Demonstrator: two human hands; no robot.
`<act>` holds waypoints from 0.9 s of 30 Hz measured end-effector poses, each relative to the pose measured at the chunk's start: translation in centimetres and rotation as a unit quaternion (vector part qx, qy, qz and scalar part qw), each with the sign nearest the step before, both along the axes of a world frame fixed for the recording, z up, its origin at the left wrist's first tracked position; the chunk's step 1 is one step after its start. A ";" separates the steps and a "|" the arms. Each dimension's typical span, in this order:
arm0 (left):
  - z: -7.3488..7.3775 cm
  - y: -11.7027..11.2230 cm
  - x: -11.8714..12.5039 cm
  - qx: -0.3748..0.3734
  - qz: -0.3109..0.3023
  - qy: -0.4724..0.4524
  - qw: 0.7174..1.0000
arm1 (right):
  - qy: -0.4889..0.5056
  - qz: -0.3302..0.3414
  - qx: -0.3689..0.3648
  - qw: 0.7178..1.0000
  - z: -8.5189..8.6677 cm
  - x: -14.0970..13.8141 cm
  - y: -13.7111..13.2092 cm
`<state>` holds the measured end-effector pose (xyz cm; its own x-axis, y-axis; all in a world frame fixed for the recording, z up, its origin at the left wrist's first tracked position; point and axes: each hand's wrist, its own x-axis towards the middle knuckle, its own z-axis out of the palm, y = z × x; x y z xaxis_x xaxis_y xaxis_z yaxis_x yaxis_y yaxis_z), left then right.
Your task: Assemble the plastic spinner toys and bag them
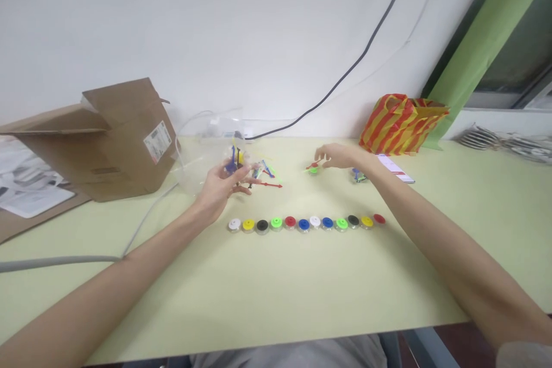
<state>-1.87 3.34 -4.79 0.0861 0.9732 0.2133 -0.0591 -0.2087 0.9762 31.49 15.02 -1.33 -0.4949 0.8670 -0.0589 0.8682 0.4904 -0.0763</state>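
Note:
My left hand [219, 187] is curled at a clear plastic bag [194, 155]. Slim blue [233, 160] and black plastic pieces stick up from its fingers, with a bit of yellow behind them. Right beside it lie a red arrow-shaped piece [271, 185] and several small blue, green and red pieces. My right hand [334, 156] pinches a red plastic piece [312, 166] low over a small green piece [314, 171]. Nearer to me runs a row of several round caps on clear bases, among them a white one [234, 224], a black one [262, 226] and a red one [379, 219].
An open cardboard box [116, 155] stands at the left, with a grey cable [60, 263] in front. Beyond my right forearm are a blue piece [357, 174], a phone-like flat object [395, 169] and a red-and-yellow striped bag [399, 126]. Wire bundles [517, 145] lie far right.

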 end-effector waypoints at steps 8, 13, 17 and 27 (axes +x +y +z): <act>-0.8 0.4 -0.1 0.004 -0.009 0.040 0.999 | 0.088 0.006 -0.060 0.994 -2.3 2.7 2.3; -1.1 0.6 -0.2 0.000 -0.014 0.057 0.998 | 0.128 -0.001 -0.079 0.989 -2.3 1.7 2.2; -1.0 0.4 -0.2 -0.009 -0.022 0.067 0.997 | 0.167 -0.002 -0.085 0.982 -2.6 1.7 2.4; -0.5 0.0 0.0 -0.026 -0.039 0.009 0.999 | 0.171 0.062 -0.048 0.982 -3.2 0.7 2.0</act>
